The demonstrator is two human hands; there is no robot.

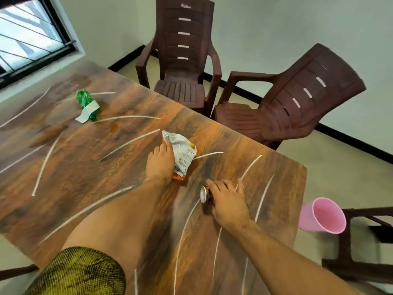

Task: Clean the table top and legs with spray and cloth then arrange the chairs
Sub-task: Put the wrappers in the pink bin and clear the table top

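A brown wood-grain table (85,158) with white curved streaks fills the view. My left hand (159,162) holds a crumpled white and orange snack wrapper (182,155) near the table's middle. Just to the right, my right hand (227,201) grips a small drink can (205,194) lying on its side on the table top. A crushed green plastic bottle (86,102) with a loose white label lies at the far left. No spray or cloth is in view.
Two dark brown plastic armchairs (182,60) (297,99) stand beyond the table's far edge. A third chair (361,252) is at the right, with a pink cup (323,216) beside the table's corner. A barred window (27,37) is at the top left.
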